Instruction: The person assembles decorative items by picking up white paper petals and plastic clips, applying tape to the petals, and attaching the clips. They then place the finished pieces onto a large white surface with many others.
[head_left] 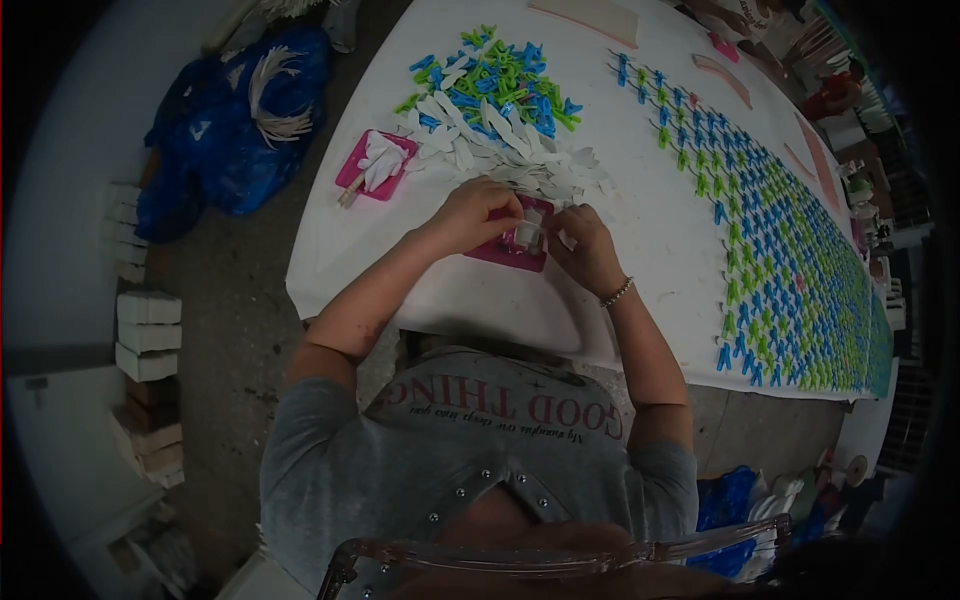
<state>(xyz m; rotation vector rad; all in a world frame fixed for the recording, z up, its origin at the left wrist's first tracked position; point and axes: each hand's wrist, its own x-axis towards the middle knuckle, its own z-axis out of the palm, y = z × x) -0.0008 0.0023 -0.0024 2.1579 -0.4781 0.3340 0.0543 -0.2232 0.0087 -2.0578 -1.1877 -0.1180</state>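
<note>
On the white-covered table, both hands meet over a pink tray [505, 255] near the front edge. My left hand [484, 214] is at the tray's left side, its fingers pinched at a small whitish piece [528, 232]. My right hand [588, 245], with a beaded bracelet at the wrist, is at the tray's right side, its fingers curled close to the same piece. What the right fingertips hold is too small to make out. Just beyond the hands lies a pile of white strips [535, 160], and behind it a heap of blue and green clips [510, 80].
A second pink tray [402, 146] with white pieces sits to the left. Many rows of blue and green clips [770, 250] cover the table's right side. A blue plastic bag [215, 130] lies beyond the left edge. Part of another person [745, 18] shows at the far right.
</note>
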